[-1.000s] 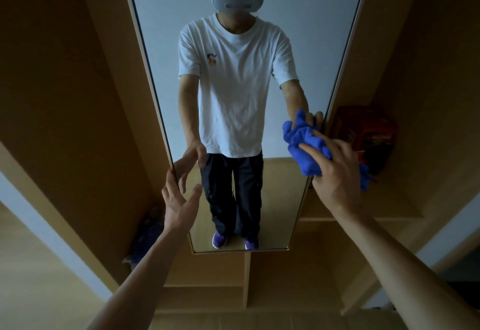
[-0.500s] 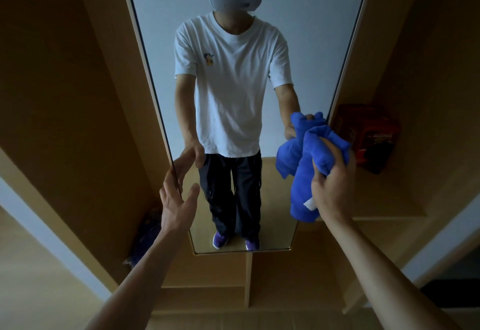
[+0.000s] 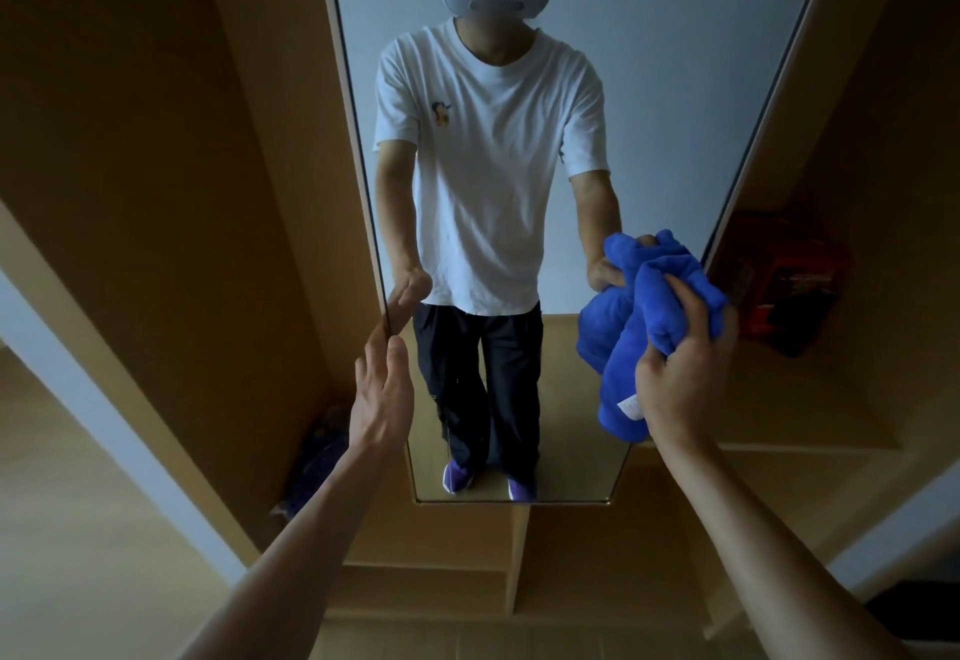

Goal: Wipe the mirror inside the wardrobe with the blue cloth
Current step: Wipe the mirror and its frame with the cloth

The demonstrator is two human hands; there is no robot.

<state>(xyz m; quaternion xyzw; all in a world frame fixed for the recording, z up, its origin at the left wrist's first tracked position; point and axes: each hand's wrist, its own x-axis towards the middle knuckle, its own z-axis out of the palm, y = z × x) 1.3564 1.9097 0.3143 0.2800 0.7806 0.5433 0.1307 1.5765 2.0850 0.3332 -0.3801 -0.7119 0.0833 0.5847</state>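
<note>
A tall mirror (image 3: pixel 675 87) stands inside the wooden wardrobe and reflects a person in a white T-shirt. My right hand (image 3: pixel 680 378) grips a bunched blue cloth (image 3: pixel 623 378) in front of the mirror's lower right part; the cloth hangs down from my fist and a white label shows at its bottom. Its reflection sits just above and behind it. My left hand (image 3: pixel 382 394) is held out with fingers straight and apart at the mirror's lower left edge, holding nothing.
A red box (image 3: pixel 784 280) sits on a wardrobe shelf right of the mirror. A dark purple bundle (image 3: pixel 317 456) lies on the wardrobe floor at the left. Wooden side panels (image 3: pixel 156 139) close in on both sides, with shelves below.
My right hand drew the cloth off the mirror's right edge and re-gripped it, so it now hangs bunched lower down. My left hand stayed by the left edge.
</note>
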